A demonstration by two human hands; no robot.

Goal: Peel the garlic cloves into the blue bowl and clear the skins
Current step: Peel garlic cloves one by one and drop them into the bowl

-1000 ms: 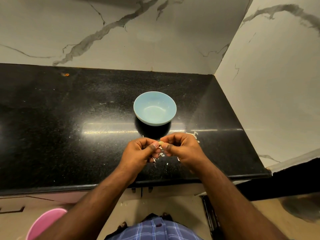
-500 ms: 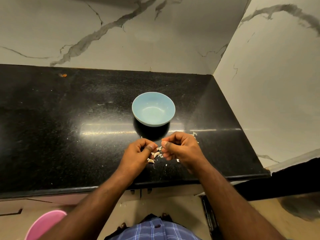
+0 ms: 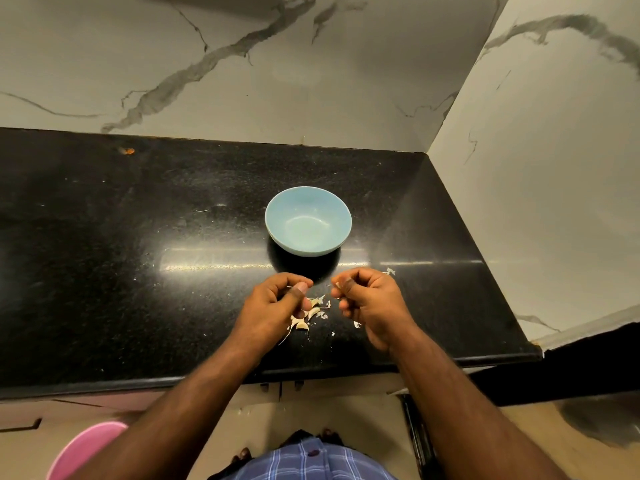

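Nearby, skins (image 3: 308, 315) between two curled hands (contents unclear); blue bowl (image 3: 308, 220) behind; pink tub (image 3: 83, 452) below.

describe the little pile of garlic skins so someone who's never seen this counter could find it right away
Start at the black counter and find the blue bowl standing near its middle. Nearer the front edge than the bowl, between the left hand and the right hand, lies the pile of garlic skins. It is the thickest cluster of pale, curled flakes; the other bits on the dark stone are lone specks.
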